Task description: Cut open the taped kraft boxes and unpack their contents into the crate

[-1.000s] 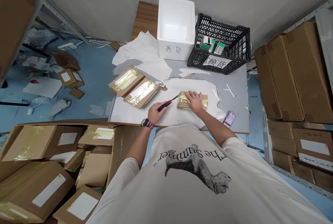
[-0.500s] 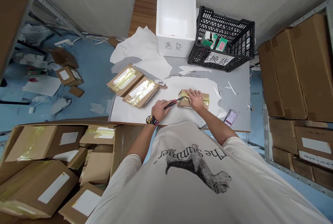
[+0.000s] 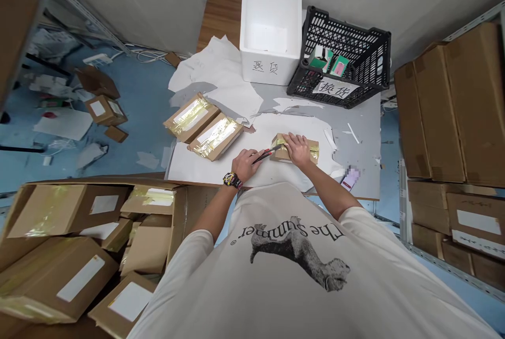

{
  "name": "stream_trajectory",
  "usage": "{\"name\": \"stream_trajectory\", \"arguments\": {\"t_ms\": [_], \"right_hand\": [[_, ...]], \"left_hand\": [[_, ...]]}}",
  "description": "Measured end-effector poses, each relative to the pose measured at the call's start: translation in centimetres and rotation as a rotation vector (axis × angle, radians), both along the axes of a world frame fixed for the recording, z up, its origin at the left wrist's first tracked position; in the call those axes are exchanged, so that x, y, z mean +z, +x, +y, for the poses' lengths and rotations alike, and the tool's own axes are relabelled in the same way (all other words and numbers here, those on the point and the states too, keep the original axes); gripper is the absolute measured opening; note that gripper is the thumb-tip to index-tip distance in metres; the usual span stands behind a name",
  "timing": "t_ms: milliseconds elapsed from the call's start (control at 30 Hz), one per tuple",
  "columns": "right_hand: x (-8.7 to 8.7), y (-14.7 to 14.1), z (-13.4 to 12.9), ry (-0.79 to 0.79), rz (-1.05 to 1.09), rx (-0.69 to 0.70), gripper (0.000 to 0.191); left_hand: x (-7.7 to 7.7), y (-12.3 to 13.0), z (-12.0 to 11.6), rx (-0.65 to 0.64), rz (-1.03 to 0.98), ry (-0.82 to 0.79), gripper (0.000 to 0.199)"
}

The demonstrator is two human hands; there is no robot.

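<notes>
My left hand [image 3: 245,164], with a watch on its wrist, is closed round a red and black cutter [image 3: 263,156]. The blade of the cutter lies on the left end of a small taped cardboard box [image 3: 314,153]. From the right, my right hand [image 3: 298,149] rests over the top of this box and grips it, fingertips near the blade. The box sits on white paper on the grey table [image 3: 365,144]. Two taped boxes with white labels, one [image 3: 191,116] behind the other [image 3: 216,137], lie to the left of my hands.
At the back stand a white foam box [image 3: 271,29] and a black crate [image 3: 343,55] holding green packets. A phone [image 3: 349,177] lies at the table's right front. A large carton of parcels [image 3: 179,218] is at the lower left; shelved cartons [image 3: 473,102] stand right.
The view has shifted slightly. My hands and the cutter show almost no movement on the small box.
</notes>
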State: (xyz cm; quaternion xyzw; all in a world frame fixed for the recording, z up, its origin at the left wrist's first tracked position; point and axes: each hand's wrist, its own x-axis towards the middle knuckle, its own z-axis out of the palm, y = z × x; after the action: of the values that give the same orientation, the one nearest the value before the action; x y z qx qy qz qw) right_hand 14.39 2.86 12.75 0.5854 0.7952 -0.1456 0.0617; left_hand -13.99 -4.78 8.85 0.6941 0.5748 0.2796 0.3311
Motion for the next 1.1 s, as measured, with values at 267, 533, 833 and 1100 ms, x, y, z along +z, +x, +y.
{"name": "stream_trajectory", "arguments": {"t_ms": [267, 533, 833, 1100], "right_hand": [[-0.1, 0.0, -0.3, -0.007, 0.003, 0.003, 0.065], [-0.8, 0.0, -0.2, 0.015, 0.008, 0.014, 0.063], [-4.5, 1.1, -0.1, 0.2, 0.07, 0.071, 0.058], [-4.6, 1.2, -0.2, 0.196, 0.087, 0.062, 0.057]], "left_hand": [[-0.7, 1.9, 0.6, 0.057, -0.072, -0.018, 0.042], [-1.4, 0.7, 1.6, -0.001, 0.047, 0.042, 0.044], [-0.5, -0.7, 2.8, -0.134, 0.322, 0.044, 0.05], [-1.4, -0.8, 2.0, -0.095, 0.277, 0.029, 0.053]]}}
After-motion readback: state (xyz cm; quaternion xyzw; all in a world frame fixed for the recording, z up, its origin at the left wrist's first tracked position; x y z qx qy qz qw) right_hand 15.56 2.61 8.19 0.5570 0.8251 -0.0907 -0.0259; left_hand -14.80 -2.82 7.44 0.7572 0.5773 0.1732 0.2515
